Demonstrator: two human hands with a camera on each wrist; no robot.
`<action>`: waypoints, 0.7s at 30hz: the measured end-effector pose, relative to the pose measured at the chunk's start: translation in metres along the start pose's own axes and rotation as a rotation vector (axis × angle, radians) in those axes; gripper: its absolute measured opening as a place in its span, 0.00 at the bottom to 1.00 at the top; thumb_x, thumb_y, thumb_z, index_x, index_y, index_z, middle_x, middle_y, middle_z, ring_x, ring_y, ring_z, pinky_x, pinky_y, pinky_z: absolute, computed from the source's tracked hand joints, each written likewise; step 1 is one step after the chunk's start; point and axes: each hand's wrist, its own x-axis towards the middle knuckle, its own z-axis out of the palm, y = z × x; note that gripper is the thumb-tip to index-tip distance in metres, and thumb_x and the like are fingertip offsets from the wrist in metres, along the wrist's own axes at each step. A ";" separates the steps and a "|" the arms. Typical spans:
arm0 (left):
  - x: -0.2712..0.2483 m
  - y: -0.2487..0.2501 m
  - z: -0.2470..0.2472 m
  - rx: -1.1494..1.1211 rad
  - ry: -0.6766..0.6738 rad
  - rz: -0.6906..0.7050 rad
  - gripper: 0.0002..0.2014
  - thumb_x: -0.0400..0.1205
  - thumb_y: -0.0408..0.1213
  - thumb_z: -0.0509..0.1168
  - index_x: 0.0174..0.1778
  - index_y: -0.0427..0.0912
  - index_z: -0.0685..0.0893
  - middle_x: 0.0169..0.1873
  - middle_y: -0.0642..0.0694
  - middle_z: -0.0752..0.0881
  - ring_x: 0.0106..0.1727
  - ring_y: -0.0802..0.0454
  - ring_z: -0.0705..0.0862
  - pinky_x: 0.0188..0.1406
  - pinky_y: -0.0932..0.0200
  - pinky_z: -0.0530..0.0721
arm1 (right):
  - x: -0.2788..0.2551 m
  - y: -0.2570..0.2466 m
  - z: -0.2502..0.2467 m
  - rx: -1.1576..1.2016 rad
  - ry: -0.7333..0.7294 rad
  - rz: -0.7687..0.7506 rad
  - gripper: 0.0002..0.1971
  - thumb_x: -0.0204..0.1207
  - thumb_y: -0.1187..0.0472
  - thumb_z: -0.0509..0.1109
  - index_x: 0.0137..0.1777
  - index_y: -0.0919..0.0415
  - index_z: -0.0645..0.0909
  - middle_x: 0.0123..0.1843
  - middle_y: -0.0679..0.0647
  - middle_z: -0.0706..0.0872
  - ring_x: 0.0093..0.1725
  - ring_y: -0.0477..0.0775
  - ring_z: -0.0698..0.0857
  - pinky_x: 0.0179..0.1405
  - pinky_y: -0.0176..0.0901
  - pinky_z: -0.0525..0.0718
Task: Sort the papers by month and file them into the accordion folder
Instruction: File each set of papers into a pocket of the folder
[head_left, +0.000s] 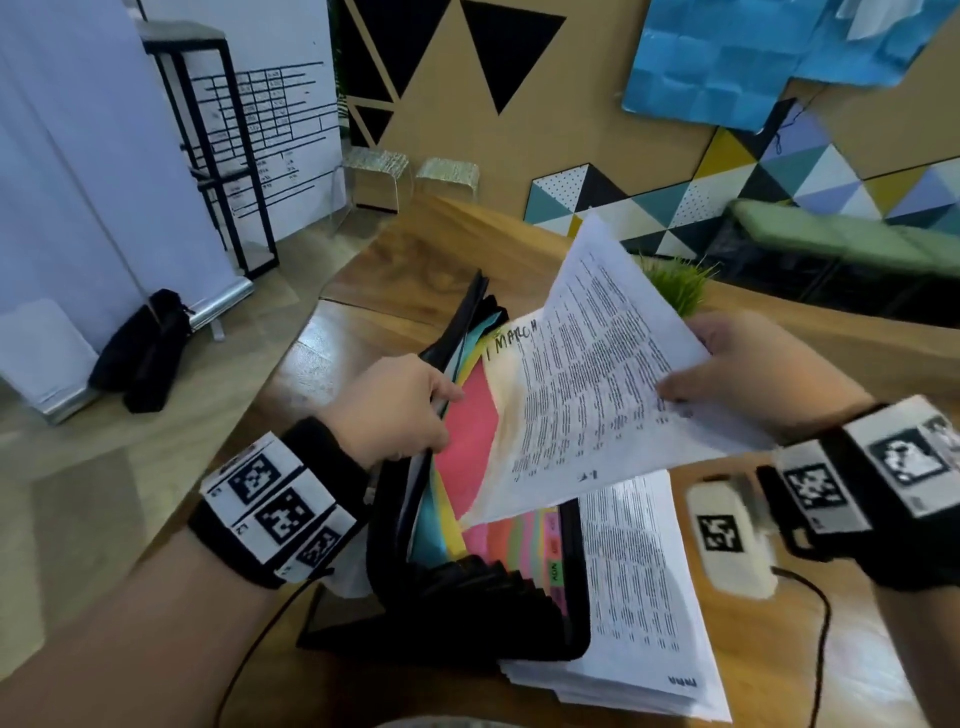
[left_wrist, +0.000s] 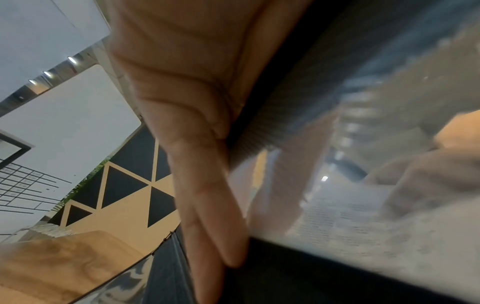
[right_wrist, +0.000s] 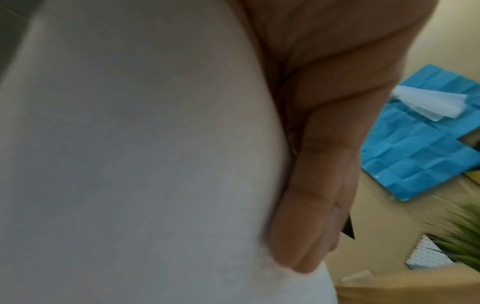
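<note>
A black accordion folder (head_left: 467, 597) with coloured dividers stands open on the wooden table. My left hand (head_left: 400, 405) grips its near-left cover and front dividers, pulling a pocket apart; in the left wrist view the fingers (left_wrist: 207, 205) lie along the dark cover (left_wrist: 285, 273). My right hand (head_left: 748, 364) pinches printed white sheets (head_left: 597, 384) by their right edge, their lower left corner dipping into the folder beside a pink divider (head_left: 467, 441). One sheet reads "MARCH". The sheet's blank back (right_wrist: 130, 164) fills the right wrist view beside the fingers (right_wrist: 319, 205).
A stack of printed papers (head_left: 639, 597) lies on the table (head_left: 415, 260) right of the folder. A white device (head_left: 727, 540) with a cable sits further right. A green plant (head_left: 680, 283) stands behind the held sheets. The table's left edge drops to the floor.
</note>
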 end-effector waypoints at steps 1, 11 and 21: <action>0.000 0.001 0.000 0.011 -0.002 -0.003 0.18 0.71 0.26 0.71 0.56 0.41 0.89 0.21 0.68 0.75 0.12 0.71 0.72 0.11 0.77 0.64 | -0.003 -0.004 0.005 -0.043 0.007 -0.030 0.06 0.68 0.67 0.73 0.44 0.62 0.84 0.36 0.54 0.87 0.36 0.50 0.84 0.31 0.40 0.79; -0.002 0.002 -0.003 0.011 0.018 0.000 0.16 0.72 0.27 0.72 0.56 0.34 0.88 0.41 0.69 0.71 0.15 0.84 0.66 0.10 0.78 0.62 | -0.018 -0.028 0.101 0.144 -0.075 -0.092 0.17 0.73 0.68 0.69 0.62 0.63 0.76 0.52 0.55 0.84 0.40 0.48 0.81 0.28 0.22 0.75; -0.014 -0.005 -0.012 -0.101 0.056 0.010 0.27 0.71 0.24 0.73 0.67 0.46 0.83 0.37 0.66 0.76 0.11 0.71 0.72 0.11 0.79 0.65 | -0.007 -0.013 0.137 0.521 -0.322 -0.084 0.16 0.78 0.56 0.68 0.28 0.56 0.83 0.22 0.53 0.82 0.17 0.46 0.75 0.19 0.39 0.74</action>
